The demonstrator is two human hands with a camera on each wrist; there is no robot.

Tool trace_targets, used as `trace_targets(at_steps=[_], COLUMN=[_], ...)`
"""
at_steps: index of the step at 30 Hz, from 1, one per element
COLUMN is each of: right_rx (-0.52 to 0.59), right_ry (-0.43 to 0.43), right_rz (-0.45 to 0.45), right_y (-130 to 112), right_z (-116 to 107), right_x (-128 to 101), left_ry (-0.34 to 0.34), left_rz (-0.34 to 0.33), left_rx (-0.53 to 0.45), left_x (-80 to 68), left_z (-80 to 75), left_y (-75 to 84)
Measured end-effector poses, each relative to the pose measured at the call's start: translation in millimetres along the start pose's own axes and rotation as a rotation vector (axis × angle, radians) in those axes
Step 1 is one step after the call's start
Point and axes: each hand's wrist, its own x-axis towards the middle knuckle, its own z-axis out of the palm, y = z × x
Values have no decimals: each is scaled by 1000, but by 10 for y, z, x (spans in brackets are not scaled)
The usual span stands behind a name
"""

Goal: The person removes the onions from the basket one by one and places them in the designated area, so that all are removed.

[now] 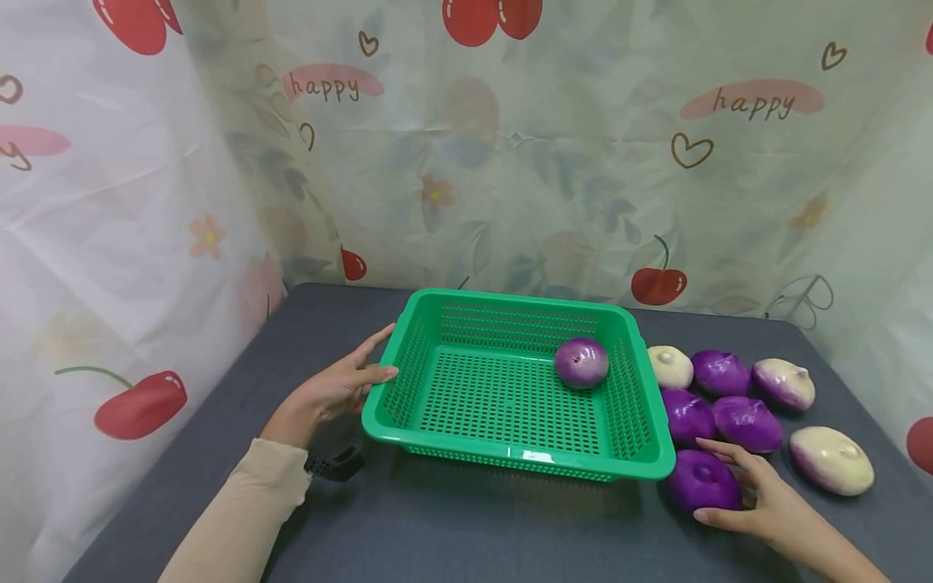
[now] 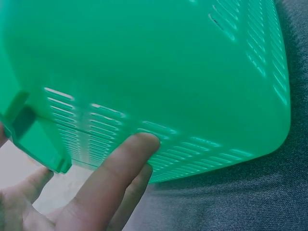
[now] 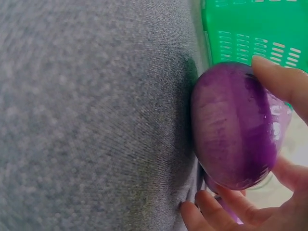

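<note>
A green plastic basket (image 1: 510, 465) with slotted walls stands on the table, holding one purple onion (image 1: 581, 363) near its right end. At the basket's left end, my left hand (image 1: 331, 393) grips the rim, thumb over the edge. In the left wrist view, fingers (image 2: 115, 173) touch the slotted outer wall. My right hand (image 1: 765, 498) holds a glossy purple onion (image 3: 236, 127) by the basket's front right corner, thumb on one side and fingers on the other. That onion appears to rest on the table.
Right of the basket lie several more onions, among them a purple one (image 1: 748, 423), a whitish one (image 1: 831, 461) and a pale one (image 1: 669, 368) against the basket. Dark grey cloth (image 1: 466, 534) covers the table. A printed curtain (image 1: 510, 162) hangs behind.
</note>
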Motion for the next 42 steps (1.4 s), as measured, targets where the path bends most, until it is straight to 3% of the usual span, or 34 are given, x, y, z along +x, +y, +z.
trace_targets(at_steps=[6,13,18,24,28,33,36,42], right_rx=[-19,-32,-32,-13,30,149,209,271], right_ry=[5,-13,8,16,36,-7,-52,-154], right_rz=[6,49,1,3,6,-11,-19,59], right_y=[-31,-230,-506,-932,-1178,-1368,-1404,-1319], right_z=[-49,-309,-528,-682,-661,-553,-446,-209], right_x=[9,159,395,749,1002,1342,1563,1961], left_ry=[-5,-2,-4,-10,-7,-16,-20,-25], left_rz=[5,3,4,7,5,7,9,10], left_rx=[4,6,9,11,10,9,11,7], left_x=[4,-1,-6,-4,6,23,24,6], left_z=[6,4,9,3,10,6,2,10], left_y=[5,7,13,5,-4,-16,-11,8])
